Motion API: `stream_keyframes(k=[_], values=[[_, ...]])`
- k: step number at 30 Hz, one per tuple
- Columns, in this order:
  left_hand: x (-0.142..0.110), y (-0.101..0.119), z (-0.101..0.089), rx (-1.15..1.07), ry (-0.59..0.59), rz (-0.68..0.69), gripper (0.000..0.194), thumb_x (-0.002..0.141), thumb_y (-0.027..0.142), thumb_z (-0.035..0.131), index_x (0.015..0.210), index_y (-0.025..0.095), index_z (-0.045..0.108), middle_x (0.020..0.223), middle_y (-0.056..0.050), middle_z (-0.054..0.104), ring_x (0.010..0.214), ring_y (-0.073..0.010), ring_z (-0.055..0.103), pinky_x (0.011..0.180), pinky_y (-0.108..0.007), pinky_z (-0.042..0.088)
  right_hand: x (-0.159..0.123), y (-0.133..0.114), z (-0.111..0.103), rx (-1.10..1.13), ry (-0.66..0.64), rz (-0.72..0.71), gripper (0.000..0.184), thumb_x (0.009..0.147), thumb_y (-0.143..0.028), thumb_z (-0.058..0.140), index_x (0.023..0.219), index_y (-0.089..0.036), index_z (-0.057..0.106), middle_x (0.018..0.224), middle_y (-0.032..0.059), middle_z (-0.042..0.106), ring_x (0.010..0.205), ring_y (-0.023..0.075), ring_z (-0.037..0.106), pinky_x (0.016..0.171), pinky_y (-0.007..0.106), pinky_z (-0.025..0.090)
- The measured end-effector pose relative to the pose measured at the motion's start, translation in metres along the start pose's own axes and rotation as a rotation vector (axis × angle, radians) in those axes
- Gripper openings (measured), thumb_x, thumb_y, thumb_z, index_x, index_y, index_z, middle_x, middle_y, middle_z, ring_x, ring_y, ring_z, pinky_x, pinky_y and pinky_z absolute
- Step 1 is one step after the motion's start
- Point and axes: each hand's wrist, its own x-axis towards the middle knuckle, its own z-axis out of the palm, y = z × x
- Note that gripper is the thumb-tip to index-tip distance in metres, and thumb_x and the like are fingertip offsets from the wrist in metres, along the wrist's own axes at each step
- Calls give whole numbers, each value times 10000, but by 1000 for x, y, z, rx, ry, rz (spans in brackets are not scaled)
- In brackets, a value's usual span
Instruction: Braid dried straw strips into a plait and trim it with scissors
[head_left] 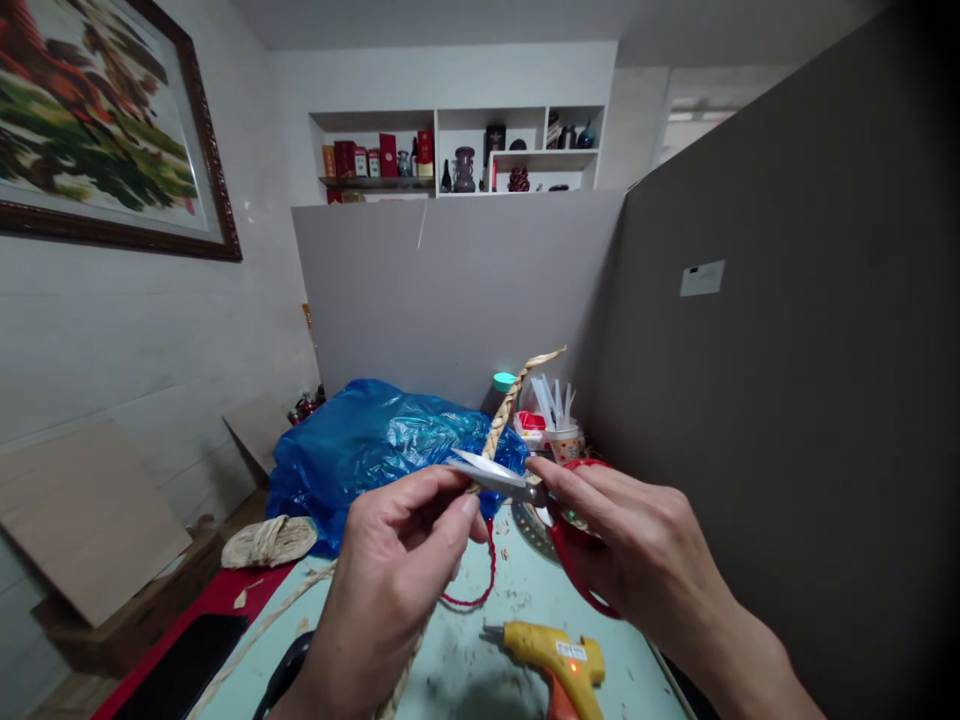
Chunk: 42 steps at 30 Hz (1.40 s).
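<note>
My left hand (pixel 394 570) pinches a braided straw rope (pixel 517 392) that rises up and to the right, its tip near the grey partition. My right hand (pixel 637 545) grips red-handled scissors (pixel 499 475), whose open blades sit around the braid just above my left fingertips. A red cord (pixel 480 585) loops down below my left hand over the pale green table (pixel 517 590).
A yellow hot glue gun (pixel 559 660) lies on the table in front. A crumpled blue plastic bag (pixel 375 440) lies behind, beside a coil of braided straw (pixel 268 542). A cup of white sticks (pixel 561 425) stands by the grey partition (pixel 787 380) on the right.
</note>
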Motion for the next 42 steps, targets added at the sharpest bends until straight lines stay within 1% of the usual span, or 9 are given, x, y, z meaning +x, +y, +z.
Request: stream_keyframes(k=[5, 9, 11, 15, 18, 22, 31, 37, 42], values=[[-2, 0, 3, 13, 24, 3, 179, 804, 322, 642, 849, 164, 711, 634, 6, 581, 503, -63, 372, 446, -179, 283, -1, 4, 1, -24, 18, 31, 263, 903, -112, 501, 1121, -83, 645, 775, 91, 711, 610, 174, 652, 533, 275, 505], [-7, 4, 10, -11, 29, -5, 187, 775, 322, 653, 824, 156, 725, 599, 10, 551, 509, -68, 385, 465, -187, 299, -3, 11, 0, -9, 76, 209, 279, 898, -157, 515, 1131, -88, 650, 856, 118, 733, 660, 199, 685, 565, 298, 518], [-8, 5, 14, -8, -2, -37, 194, 760, 327, 655, 800, 149, 720, 584, 13, 532, 509, -72, 391, 472, -191, 308, -1, 13, -3, 164, 110, 386, 265, 889, -210, 568, 1123, -121, 651, 853, 92, 732, 662, 181, 678, 585, 287, 519], [-9, 7, 19, 27, -95, -125, 214, 736, 320, 648, 834, 143, 717, 599, 10, 524, 543, -90, 438, 505, -200, 344, 8, 9, -10, 839, 158, 813, 300, 830, -395, 689, 1052, -197, 654, 818, 35, 720, 613, 134, 660, 513, 218, 508], [-10, 8, 22, 108, -157, -143, 242, 744, 307, 628, 903, 147, 716, 588, 27, 499, 549, -96, 446, 514, -203, 355, 13, 6, -15, 1138, 269, 942, 325, 755, -396, 771, 990, -203, 659, 791, 20, 720, 640, 130, 675, 528, 193, 522], [-12, 7, 23, 212, -271, -140, 244, 764, 287, 601, 931, 149, 713, 641, 12, 569, 526, -94, 484, 516, -211, 373, 12, 9, -16, 1240, 390, 969, 305, 742, -316, 796, 993, -214, 654, 840, 32, 740, 710, 126, 684, 554, 170, 511], [-9, 4, 24, 199, -407, -52, 135, 784, 294, 618, 726, 178, 652, 584, 6, 552, 501, -103, 480, 470, -197, 359, 13, 13, -19, 1340, 369, 977, 343, 675, -291, 828, 932, -193, 624, 717, -13, 671, 595, 105, 631, 486, 177, 467], [-13, 4, 28, 136, -359, -113, 151, 752, 302, 679, 836, 179, 703, 563, 6, 581, 517, -109, 494, 469, -193, 359, 14, 10, -15, 1368, 395, 914, 311, 672, -250, 827, 920, -199, 646, 721, -35, 623, 679, 97, 645, 605, 178, 510], [-9, -12, 34, -6, -456, -193, 233, 843, 267, 598, 1044, 160, 643, 717, -32, 679, 571, -129, 589, 605, -250, 467, 14, 6, -12, 1399, 375, 914, 312, 696, -272, 814, 941, -221, 628, 726, -36, 637, 681, 101, 649, 609, 186, 524]])
